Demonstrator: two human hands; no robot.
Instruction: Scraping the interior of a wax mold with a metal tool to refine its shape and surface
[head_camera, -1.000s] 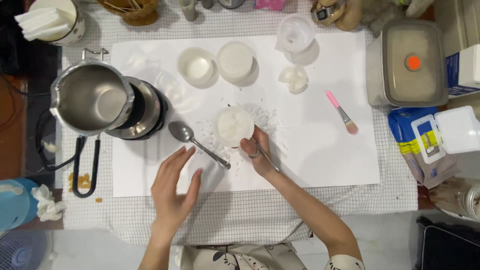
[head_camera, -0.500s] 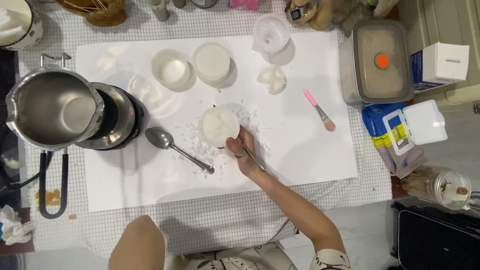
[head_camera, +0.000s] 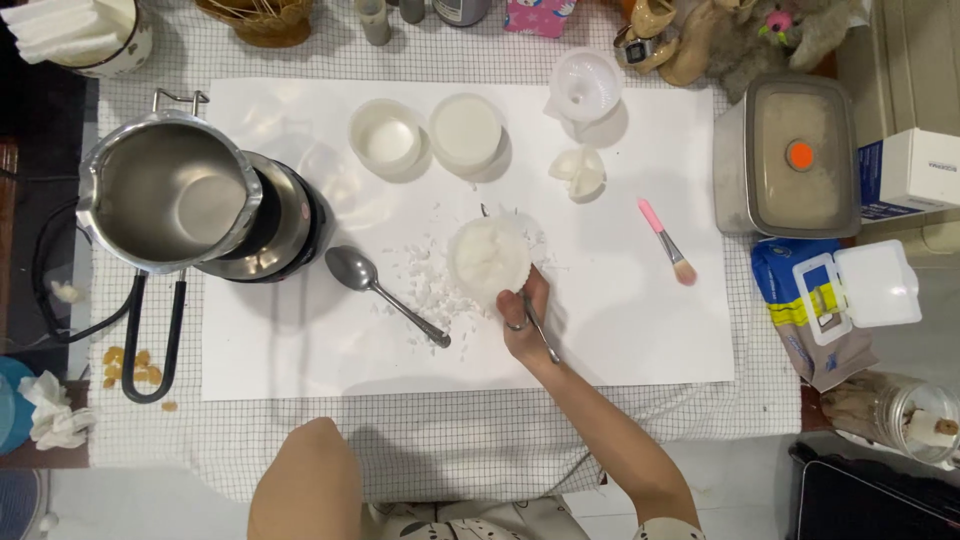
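1. The round white fluted cup of wax sits mid-sheet on the white paper sheet covering the surface, ringed by white flakes.
2. The right hand presses against its lower right edge, grip clenched around thin metal scissors.
3. The left hand, spread flat near the metal spoon a second ago, has withdrawn; only a raised forearm shows, grip unseen.
4. The cup is now steadied one-handed.
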